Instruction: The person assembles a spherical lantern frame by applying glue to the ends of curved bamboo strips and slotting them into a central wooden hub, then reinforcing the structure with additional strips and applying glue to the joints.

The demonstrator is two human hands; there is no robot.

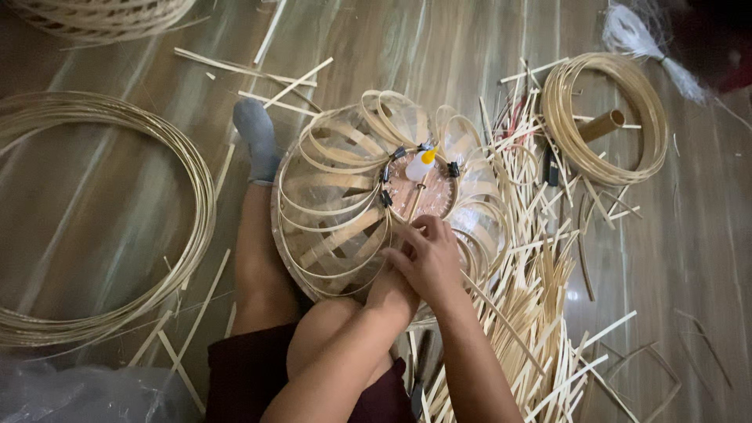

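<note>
Head view looks straight down on the woven bamboo dome (345,204) that rests against my bare knees, on the wooden floor (102,196) where I sit. It is built of looping pale strips that fan out from a round disc (423,192) at its crown. Small black clips (453,168) ring that disc, and a little white bottle with a yellow cap (421,164) lies on it. A thin stick (417,200) runs from the disc toward my fingers.

My right hand (435,258) sits on the near side of the crown, fingers curled and pinched narrow on a loop of strip (407,235) just below the disc. My left hand (392,294) lies underneath the right one, mostly covered by it; I cannot tell whether it grips anything.

To the right of the dome a heap of cut bamboo slats (533,298) spreads across the floor. Beyond it lies a small coil of bamboo strip (564,133) with a short brown tube (601,125) resting inside. Far left, a large coil of thin strip (188,227) curves around. My grey-socked foot (254,137) pokes out beside the dome's left edge, and loose slats (290,82) lie scattered above it.
</note>
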